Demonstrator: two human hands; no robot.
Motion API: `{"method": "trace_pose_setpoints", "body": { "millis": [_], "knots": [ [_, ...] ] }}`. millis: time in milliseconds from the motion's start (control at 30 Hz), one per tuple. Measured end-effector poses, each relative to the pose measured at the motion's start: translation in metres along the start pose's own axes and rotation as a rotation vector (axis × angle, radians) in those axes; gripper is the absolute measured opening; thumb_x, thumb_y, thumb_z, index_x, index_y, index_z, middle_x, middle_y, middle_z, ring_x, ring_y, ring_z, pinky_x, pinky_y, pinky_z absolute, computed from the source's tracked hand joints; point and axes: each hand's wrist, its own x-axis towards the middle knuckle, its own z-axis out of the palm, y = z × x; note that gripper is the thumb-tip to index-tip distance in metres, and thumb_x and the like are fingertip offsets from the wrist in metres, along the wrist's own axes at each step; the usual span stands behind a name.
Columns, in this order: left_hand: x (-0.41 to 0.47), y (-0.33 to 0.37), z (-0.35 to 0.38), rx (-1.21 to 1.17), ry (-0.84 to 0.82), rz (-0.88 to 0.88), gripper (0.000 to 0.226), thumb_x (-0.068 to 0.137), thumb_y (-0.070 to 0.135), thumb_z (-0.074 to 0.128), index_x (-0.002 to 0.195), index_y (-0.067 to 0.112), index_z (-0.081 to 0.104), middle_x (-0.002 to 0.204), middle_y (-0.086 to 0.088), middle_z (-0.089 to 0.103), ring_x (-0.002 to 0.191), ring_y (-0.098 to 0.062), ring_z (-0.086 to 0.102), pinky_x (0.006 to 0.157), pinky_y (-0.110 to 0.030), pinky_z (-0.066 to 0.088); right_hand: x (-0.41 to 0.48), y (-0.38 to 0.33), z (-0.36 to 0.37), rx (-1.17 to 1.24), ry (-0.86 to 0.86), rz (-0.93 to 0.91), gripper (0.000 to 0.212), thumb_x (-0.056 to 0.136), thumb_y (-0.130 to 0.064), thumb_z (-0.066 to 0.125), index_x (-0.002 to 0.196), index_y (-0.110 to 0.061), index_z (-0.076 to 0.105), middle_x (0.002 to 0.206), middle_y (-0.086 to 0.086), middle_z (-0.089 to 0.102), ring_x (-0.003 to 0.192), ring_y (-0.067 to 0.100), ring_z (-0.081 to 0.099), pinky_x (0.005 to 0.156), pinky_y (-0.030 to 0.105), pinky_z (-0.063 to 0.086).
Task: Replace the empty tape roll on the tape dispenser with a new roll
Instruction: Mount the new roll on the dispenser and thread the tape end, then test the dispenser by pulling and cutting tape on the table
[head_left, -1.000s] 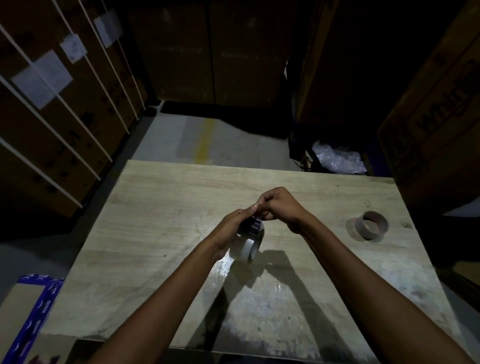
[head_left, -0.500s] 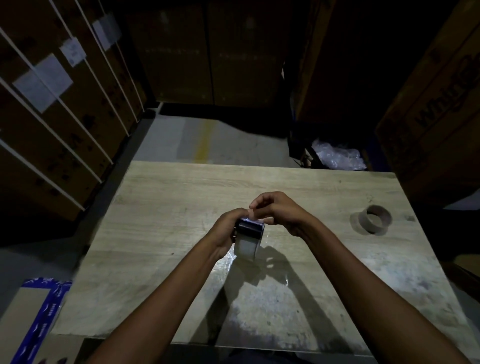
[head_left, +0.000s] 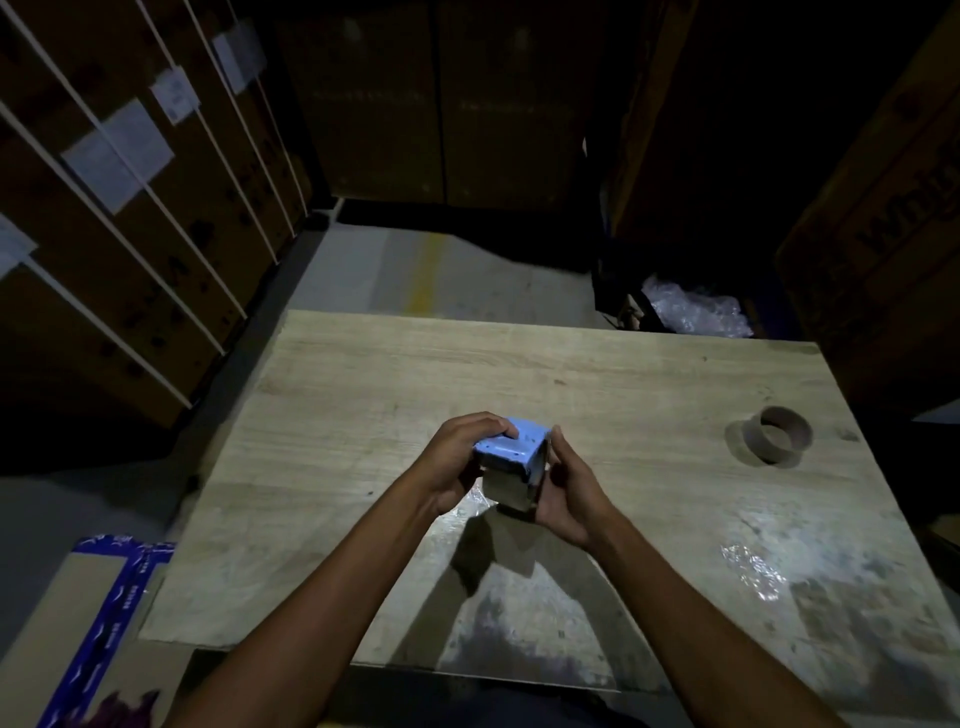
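Observation:
A blue metal tape dispenser (head_left: 511, 448) is held above the middle of the wooden table (head_left: 363, 384), its flat blue top turned up. A roll of clear tape (head_left: 505, 488) sits in it, showing below the blue frame. My left hand (head_left: 457, 460) grips the dispenser from the left, fingers over its top edge. On the other side, my right hand (head_left: 563, 486) cups the frame, with fingers along its right face. The empty brown cardboard core (head_left: 779, 435) stands alone at the table's far right.
Tall strapped cardboard boxes (head_left: 130, 218) line the left, and more cartons rise at the back and right. Crumpled clear plastic (head_left: 696, 312) lies beyond the table's far edge. A flat carton with blue tape (head_left: 93, 618) rests low on the left. Clear film scraps (head_left: 753, 569) lie on the table.
The dispenser has turned so its blue top faces up. My right hand dropped from pinching above it to cupping its right side. My left hand slid over its top.

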Motion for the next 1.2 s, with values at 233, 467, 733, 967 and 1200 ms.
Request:
{"method": "trace_pose_setpoints", "body": {
  "millis": [233, 467, 733, 967, 1200],
  "knots": [
    [0.0, 0.007, -0.014, -0.262, -0.076, -0.121, 0.017, 0.088, 0.01, 0.057, 0.077, 0.01, 0.07, 0.08, -0.004, 0.067, 0.076, -0.019, 0.061, 0.068, -0.028, 0.046, -0.005, 0.023, 0.0, 0.229, -0.032, 0.008, 0.092, 0.038, -0.02, 0.1, 0.118, -0.003, 0.059, 0.11, 0.024, 0.067, 0.098, 0.037, 0.065, 0.083, 0.047, 0.057],
    [-0.001, 0.018, -0.016, -0.334, -0.122, -0.134, 0.015, 0.082, 0.012, 0.058, 0.093, 0.009, 0.068, 0.09, -0.009, 0.068, 0.082, -0.023, 0.063, 0.073, -0.03, 0.05, -0.005, 0.018, 0.018, 0.255, 0.017, -0.053, 0.09, 0.034, -0.006, 0.099, 0.116, -0.002, 0.061, 0.106, 0.026, 0.069, 0.091, 0.038, 0.072, 0.069, 0.048, 0.06],
    [0.002, 0.027, -0.032, 0.159, 0.051, -0.095, 0.024, 0.09, 0.032, 0.065, 0.106, 0.014, 0.065, 0.097, -0.006, 0.066, 0.088, -0.026, 0.061, 0.073, -0.033, 0.05, -0.014, 0.013, 0.013, 0.223, 0.097, -0.081, 0.04, 0.074, -0.007, 0.07, 0.113, -0.005, 0.06, 0.102, 0.022, 0.071, 0.093, 0.034, 0.071, 0.063, 0.042, 0.061],
    [0.001, 0.035, -0.051, 0.193, 0.395, 0.019, 0.024, 0.093, 0.028, 0.06, 0.085, 0.005, 0.062, 0.063, -0.01, 0.057, 0.048, -0.019, 0.05, 0.048, -0.026, 0.036, -0.018, 0.003, -0.005, 0.222, 0.099, -0.147, 0.065, 0.056, -0.007, 0.089, 0.113, -0.004, 0.06, 0.098, 0.021, 0.074, 0.085, 0.031, 0.074, 0.063, 0.041, 0.061],
    [0.0, 0.03, -0.038, 0.121, 0.246, -0.06, 0.035, 0.094, 0.034, 0.061, 0.095, -0.001, 0.063, 0.073, -0.018, 0.063, 0.06, -0.027, 0.063, 0.054, -0.03, 0.056, -0.023, -0.02, -0.032, -0.06, 0.108, -0.342, 0.069, 0.075, -0.002, 0.075, 0.136, -0.016, 0.048, 0.108, 0.018, 0.068, 0.09, 0.03, 0.071, 0.076, 0.049, 0.058]
  ]
}}
